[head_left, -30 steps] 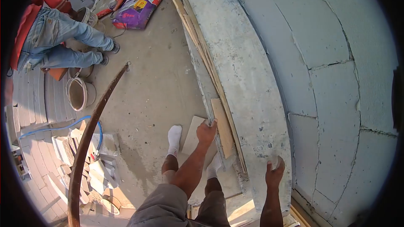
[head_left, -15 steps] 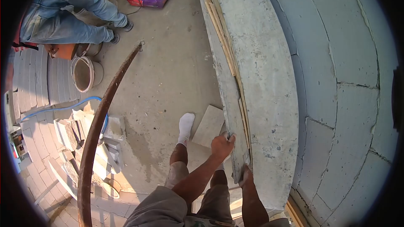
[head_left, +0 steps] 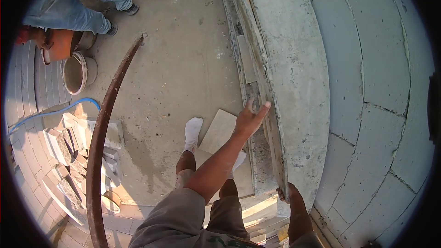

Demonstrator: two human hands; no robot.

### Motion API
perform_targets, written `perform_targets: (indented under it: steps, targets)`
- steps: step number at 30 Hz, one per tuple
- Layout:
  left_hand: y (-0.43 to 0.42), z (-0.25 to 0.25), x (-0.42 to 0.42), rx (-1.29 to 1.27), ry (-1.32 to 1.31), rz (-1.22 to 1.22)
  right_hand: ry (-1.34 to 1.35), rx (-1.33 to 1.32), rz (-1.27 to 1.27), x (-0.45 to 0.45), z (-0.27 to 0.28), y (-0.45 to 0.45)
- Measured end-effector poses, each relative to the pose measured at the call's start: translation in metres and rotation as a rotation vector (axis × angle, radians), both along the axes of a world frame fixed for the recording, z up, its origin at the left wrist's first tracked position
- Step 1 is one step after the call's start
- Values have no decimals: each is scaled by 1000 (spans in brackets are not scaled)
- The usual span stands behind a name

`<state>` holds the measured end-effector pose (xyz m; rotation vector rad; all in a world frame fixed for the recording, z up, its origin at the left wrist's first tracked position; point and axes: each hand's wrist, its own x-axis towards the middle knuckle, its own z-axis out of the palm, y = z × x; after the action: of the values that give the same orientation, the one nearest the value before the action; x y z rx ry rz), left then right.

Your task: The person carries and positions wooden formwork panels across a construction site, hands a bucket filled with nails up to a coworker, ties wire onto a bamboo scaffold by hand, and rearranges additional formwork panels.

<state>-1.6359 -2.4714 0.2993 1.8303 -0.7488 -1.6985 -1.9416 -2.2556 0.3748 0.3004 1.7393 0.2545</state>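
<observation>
A long, weathered wooden plank [head_left: 274, 142] stands tilted up on its edge beside the pale concrete ledge [head_left: 296, 96]. My right hand [head_left: 293, 194] is wrapped round its near end. Farther along, my left hand [head_left: 248, 120] is at the plank's left face, fingers apart; one fingertip reaches the plank's edge, though I cannot tell how firmly it touches. Left of the plank a narrow strip of rough surface [head_left: 262, 160] shows, with a thin light-coloured piece [head_left: 246, 59] lying farther up it.
A curved brown pole [head_left: 106, 115] crosses the left side. Broken blocks [head_left: 69, 149], a bucket [head_left: 80, 73] and a blue hose [head_left: 59, 109] lie beyond. A person in jeans [head_left: 69, 11] stands upper left. A flat tile [head_left: 219, 131] lies by my feet; a block wall [head_left: 381, 87] rises right.
The plank has swung up and right onto its edge, uncovering the strip below. My left hand has moved farther along and loosened; my right hand has shifted right with the plank's end.
</observation>
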Motion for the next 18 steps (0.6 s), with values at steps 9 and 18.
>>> perform_targets:
  steps: [9,18]
  targets:
    - [-59,-26,21,-94,-167,11,270,-159,179,75,-27,48]
    - [34,52,22,-78,-324,40,59,-104,171,45,15,118]
